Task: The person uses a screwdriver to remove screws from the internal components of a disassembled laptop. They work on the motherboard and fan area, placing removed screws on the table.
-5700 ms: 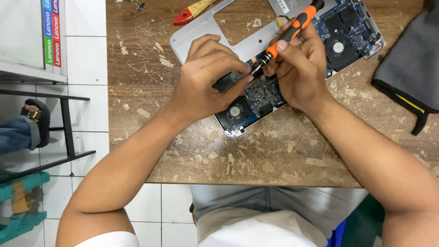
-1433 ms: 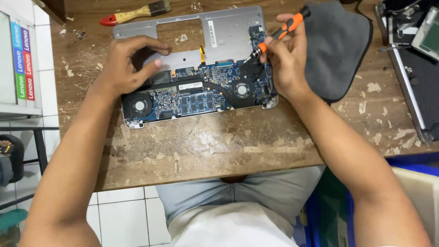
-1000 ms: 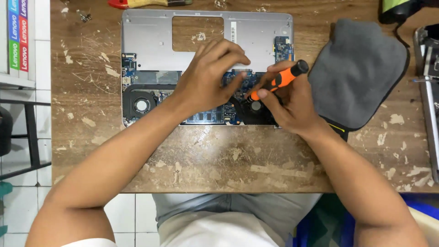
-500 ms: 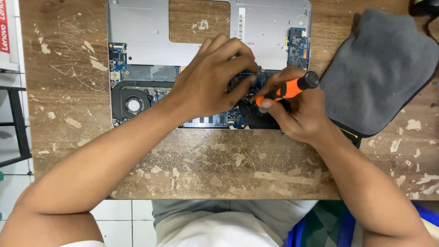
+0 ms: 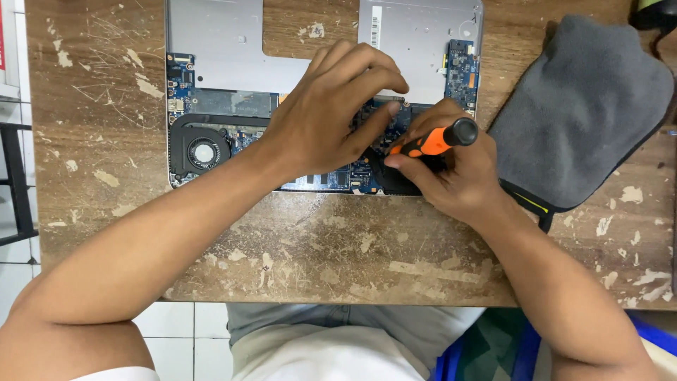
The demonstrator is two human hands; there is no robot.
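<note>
While your right hand (image 5: 451, 176) is clenched round the screwdriver (image 5: 434, 141), your left hand (image 5: 331, 116) lies spread on the board (image 5: 338, 176) of the laptop (image 5: 233, 63), fingers loose and gripping nothing. The laptop sits open-backed on the table (image 5: 317, 247), its long side running from 9 to 3 o'clock, its near edge toward you.

The screwdriver's long axis runs from its black cap at about 2 o'clock down to its tip at about 8 o'clock, and the tip goes out of sight beneath your left fingertips (so you cannot see exactly where it lands on the board). That spot lies at 10 o'clock from your right hand, just beside it, and at 4 o'clock from the middle of your left hand. Your right hand is the nearer one, touching the tool; your left fingertips rest right at the tip.

The fan (image 5: 203, 152) sits well off at 9 o'clock from both hands. A grey cloth (image 5: 585, 106) lies at 2 o'clock from your right hand, near the wrist.
</note>
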